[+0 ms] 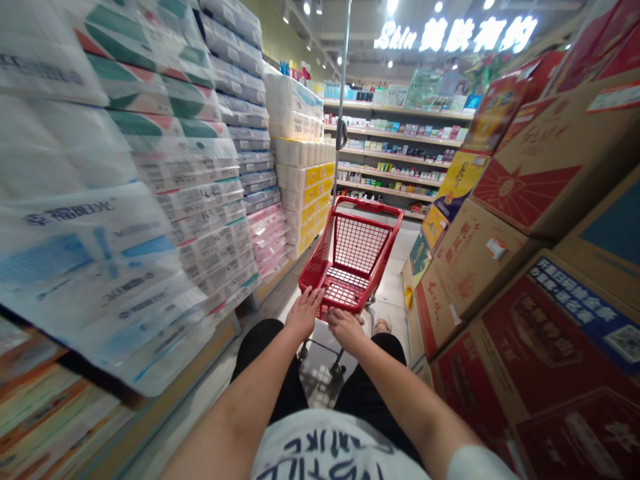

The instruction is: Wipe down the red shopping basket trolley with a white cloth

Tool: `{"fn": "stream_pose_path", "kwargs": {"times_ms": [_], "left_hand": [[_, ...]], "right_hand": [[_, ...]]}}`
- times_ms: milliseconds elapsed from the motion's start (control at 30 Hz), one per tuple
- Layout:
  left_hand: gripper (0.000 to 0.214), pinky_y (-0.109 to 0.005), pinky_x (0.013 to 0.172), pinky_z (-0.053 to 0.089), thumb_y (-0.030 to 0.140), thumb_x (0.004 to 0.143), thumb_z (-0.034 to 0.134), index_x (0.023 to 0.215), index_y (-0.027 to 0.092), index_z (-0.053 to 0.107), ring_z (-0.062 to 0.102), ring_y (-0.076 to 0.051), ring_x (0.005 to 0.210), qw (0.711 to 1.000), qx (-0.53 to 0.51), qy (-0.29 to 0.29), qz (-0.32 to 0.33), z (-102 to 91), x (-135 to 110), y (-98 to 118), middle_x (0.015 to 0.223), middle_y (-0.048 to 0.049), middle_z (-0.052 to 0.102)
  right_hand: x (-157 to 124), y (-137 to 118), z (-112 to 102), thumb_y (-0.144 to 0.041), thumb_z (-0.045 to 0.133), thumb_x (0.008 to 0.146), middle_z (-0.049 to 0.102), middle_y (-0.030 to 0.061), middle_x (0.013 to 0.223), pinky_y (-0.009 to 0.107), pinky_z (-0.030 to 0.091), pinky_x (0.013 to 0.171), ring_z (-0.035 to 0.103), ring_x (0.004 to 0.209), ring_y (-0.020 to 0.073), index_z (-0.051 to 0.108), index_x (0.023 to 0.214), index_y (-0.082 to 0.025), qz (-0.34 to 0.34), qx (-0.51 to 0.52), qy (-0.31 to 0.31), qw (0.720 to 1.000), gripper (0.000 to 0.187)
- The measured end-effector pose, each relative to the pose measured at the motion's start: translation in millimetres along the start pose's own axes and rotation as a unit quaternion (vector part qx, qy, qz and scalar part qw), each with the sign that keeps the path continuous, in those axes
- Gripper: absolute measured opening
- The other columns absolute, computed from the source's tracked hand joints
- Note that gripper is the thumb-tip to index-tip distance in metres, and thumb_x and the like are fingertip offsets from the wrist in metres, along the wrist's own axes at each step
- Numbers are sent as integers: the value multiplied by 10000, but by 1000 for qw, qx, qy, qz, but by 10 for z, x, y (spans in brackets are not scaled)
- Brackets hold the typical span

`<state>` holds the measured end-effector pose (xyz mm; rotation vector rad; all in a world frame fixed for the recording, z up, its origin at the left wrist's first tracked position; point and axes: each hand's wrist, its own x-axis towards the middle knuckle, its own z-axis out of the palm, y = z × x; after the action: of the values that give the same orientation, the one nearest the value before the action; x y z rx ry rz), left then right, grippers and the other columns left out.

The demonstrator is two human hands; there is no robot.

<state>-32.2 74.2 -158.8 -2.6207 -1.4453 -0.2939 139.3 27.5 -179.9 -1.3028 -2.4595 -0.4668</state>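
Observation:
A red plastic shopping cart (363,241) with a lattice basket stands in front of me. Its near rim is at my hands, and its raised bar is at the far end. My left hand (303,312) is on the left part of the near rim, its fingers laid over the edge into the basket. Just to the right, my right hand (346,328) holds the same rim with its fingers curled. The basket floor shows through the grid with no goods on it. Below the basket, wheels show between my legs.
Packs of tissue paper (200,200) are stacked high along the left side. Cardboard cartons (465,253) form a wall close on the right. A metal pole (343,87) rises beyond the cart, before shelves (395,143) of small boxes and bottles. The aisle is narrow.

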Motion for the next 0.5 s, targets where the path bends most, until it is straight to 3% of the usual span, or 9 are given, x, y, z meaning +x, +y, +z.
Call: {"fn": "stream_pose_path", "kwargs": {"times_ms": [167, 367, 500], "left_hand": [[690, -408, 1099, 279, 39, 810, 321, 1476, 186, 220, 176, -249, 1421, 1000, 0, 18, 5, 59, -13, -17, 1526, -25, 293], [702, -428, 1120, 251, 39, 804, 338, 1475, 212, 224, 186, -240, 1420, 999, -1, 37, 6, 123, -19, -21, 1518, -23, 312], [659, -412, 1132, 247, 41, 824, 319, 1458, 219, 280, 217, -222, 1413, 999, -13, 35, 6, 53, 10, -37, 1506, -7, 338]], "right_hand": [[-47, 3, -12, -181, 459, 937, 579, 102, 1184, 348, 429, 906, 472, 1099, 218, 600, 1151, -191, -3, -12, 7, 1000, 256], [32, 3, -32, -191, 462, 936, 580, 92, 1149, 333, 436, 883, 488, 1052, 204, 623, 1070, -193, -12, -11, -12, 1000, 209], [147, -6, 7, -181, 450, 936, 584, 103, 1133, 342, 428, 888, 470, 1049, 216, 626, 1035, -154, -38, -30, -6, 999, 204]]}}
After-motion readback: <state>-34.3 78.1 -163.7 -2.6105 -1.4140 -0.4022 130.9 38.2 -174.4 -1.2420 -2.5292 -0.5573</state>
